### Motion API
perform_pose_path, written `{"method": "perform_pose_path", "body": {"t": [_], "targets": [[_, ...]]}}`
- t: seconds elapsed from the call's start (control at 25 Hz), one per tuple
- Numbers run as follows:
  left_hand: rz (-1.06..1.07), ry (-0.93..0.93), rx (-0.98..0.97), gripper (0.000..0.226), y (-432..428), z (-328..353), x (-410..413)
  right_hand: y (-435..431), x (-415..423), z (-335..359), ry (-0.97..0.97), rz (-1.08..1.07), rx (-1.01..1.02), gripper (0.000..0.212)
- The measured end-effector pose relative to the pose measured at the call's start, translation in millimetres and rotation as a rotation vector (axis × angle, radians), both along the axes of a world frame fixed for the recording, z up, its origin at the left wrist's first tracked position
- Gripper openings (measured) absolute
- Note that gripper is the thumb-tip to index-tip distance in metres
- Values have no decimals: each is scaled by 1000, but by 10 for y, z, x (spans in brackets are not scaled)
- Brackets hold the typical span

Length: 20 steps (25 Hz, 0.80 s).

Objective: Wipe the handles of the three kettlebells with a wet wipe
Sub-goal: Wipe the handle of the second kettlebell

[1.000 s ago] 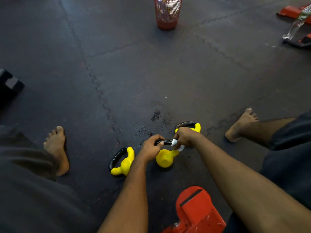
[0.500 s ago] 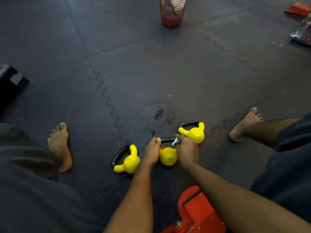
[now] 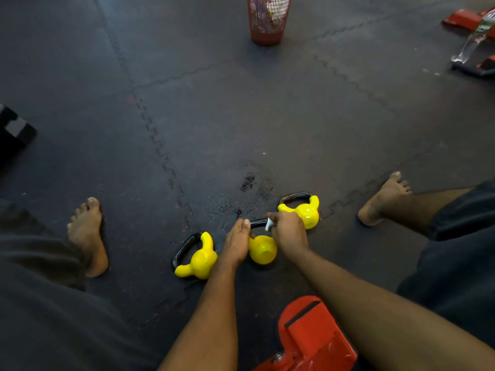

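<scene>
Slippage is the main risk: the middle glossy yellow kettlebell with a black loop handle (image 3: 262, 249) lies on its side on the dark rubber floor mat (image 3: 267, 116), between a matching left-side kettlebell (image 3: 199, 259) and a matching far-right kettlebell (image 3: 306, 212). The left hand (image 3: 237, 243) grips the left end of its handle, while the right hand (image 3: 289, 235) pinches a small white wet wipe (image 3: 269, 224) against the right end. A hard rub could roll the round body, and the bunched wipe may miss the handle's underside.
</scene>
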State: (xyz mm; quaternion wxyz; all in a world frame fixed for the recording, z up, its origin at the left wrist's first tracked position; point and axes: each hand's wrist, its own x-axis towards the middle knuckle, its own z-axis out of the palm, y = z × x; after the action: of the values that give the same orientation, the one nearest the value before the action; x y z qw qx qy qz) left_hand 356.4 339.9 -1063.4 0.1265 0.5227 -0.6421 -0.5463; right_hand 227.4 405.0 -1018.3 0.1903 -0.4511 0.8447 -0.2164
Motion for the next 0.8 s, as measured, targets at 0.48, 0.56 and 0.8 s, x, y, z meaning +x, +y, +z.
{"method": "perform_pose_path", "body": {"t": [0.48, 0.56, 0.8], "targets": [[-82, 18, -10, 29, 53, 106, -46, -286, -494, 378, -97, 436, 577, 26], [-97, 34, -25, 29, 68, 123, -77, -236, -532, 372, -184, 420, 629, 27], [-22, -48, -32, 42, 35, 86, -85, -122, -204, 80, -36, 107, 165, 16]]}}
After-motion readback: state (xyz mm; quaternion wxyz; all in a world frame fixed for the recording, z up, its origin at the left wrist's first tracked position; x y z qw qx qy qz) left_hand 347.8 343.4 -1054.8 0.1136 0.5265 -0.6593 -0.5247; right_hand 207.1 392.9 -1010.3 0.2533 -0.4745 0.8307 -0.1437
